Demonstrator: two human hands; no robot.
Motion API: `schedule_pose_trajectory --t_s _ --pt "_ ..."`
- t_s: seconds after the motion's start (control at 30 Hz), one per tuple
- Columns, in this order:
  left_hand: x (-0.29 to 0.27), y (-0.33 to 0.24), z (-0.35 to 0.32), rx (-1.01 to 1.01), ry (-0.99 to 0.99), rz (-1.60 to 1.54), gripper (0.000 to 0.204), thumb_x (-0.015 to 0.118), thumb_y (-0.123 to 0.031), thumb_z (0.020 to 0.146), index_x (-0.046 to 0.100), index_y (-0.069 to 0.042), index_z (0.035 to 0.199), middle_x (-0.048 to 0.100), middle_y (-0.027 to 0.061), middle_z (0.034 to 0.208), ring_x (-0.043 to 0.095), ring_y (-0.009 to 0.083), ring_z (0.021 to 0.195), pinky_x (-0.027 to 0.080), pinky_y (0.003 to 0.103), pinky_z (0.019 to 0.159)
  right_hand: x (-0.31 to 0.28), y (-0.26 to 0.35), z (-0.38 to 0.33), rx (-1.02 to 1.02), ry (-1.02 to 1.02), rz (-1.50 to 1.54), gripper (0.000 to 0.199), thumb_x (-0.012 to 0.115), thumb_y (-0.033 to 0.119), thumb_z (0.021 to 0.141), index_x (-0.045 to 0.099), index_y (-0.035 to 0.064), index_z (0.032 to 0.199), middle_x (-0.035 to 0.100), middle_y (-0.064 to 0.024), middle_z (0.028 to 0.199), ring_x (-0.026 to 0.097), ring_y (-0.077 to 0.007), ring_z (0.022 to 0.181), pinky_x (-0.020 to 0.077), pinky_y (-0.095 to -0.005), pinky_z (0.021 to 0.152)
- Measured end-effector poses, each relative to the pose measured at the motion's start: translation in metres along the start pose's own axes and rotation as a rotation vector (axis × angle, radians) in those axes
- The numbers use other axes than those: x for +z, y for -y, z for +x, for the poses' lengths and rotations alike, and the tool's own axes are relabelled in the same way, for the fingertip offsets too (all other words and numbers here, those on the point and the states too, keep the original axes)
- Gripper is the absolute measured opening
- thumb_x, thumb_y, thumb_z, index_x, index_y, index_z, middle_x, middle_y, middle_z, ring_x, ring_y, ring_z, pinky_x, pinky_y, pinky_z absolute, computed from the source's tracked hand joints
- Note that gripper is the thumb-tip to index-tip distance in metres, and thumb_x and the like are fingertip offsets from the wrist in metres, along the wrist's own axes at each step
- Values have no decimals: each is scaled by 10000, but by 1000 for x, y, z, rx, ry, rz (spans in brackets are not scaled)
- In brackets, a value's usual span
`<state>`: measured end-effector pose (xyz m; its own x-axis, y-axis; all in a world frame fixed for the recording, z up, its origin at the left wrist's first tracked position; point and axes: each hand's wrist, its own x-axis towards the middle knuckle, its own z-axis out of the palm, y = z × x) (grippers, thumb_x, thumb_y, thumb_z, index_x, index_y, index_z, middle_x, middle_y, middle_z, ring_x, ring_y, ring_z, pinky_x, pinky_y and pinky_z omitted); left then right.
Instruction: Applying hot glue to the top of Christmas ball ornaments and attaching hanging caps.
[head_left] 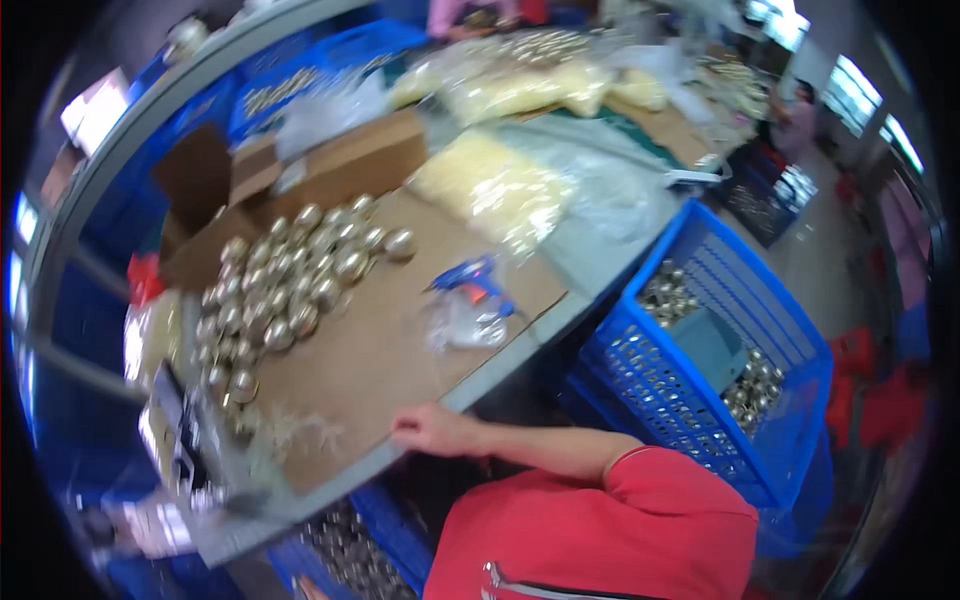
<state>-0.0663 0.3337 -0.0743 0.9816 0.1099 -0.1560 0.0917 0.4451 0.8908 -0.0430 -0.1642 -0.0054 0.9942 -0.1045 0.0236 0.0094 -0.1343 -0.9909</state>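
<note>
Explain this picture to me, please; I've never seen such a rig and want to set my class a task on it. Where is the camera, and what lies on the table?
No machine here: a person in a red shirt works with bare hands. The picture comes from a fisheye camera on that person's head, looking down, so straight edges bend. On the table, a cardboard sheet bears shiny balls, a blue gun-shaped tool and clear plastic. The right hand is at the sheet's near edge; whether it holds anything is unclear. What may be the left hand barely shows below.
</note>
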Motion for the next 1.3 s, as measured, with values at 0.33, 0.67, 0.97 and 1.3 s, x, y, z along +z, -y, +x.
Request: schedule_pose_trajectory --t_s 0.33,0.67,0.97,1.3 --pt "292 -46 99 299 48 474 279 528 -120 906 546 -38 1172 617 74 933 598 144 788 463 240 578 -14 -46 20 -378 -294 -492 66 624 61 807 584 11 822 590 -146 749 583 -318 663 461 -370 597" --pt "353 -10 248 877 139 1761 528 644 -130 753 504 -162 1261 472 157 1269 430 333 1203 333 490 997 -10 -46 14 -400 -267 -545 60 636 37 781 588 18 812 577 -131 739 574 -310 662 469 -372 605" --pt "366 -28 273 830 408 2085 414 598 -41 762 550 -175 1151 487 147 1200 464 302 1177 308 528 1022 -10 -41 17 -429 -278 -550 71 628 48 773 573 30 813 572 -122 756 578 -303 705 475 -375 624" --pt "361 1 153 -128 618 -305 375 631 -114 850 482 -29 1184 560 101 1054 579 235 940 513 348 842 -14 -47 14 -359 -255 -467 126 628 38 809 576 18 922 595 -120 780 601 -256 700 480 -334 595"
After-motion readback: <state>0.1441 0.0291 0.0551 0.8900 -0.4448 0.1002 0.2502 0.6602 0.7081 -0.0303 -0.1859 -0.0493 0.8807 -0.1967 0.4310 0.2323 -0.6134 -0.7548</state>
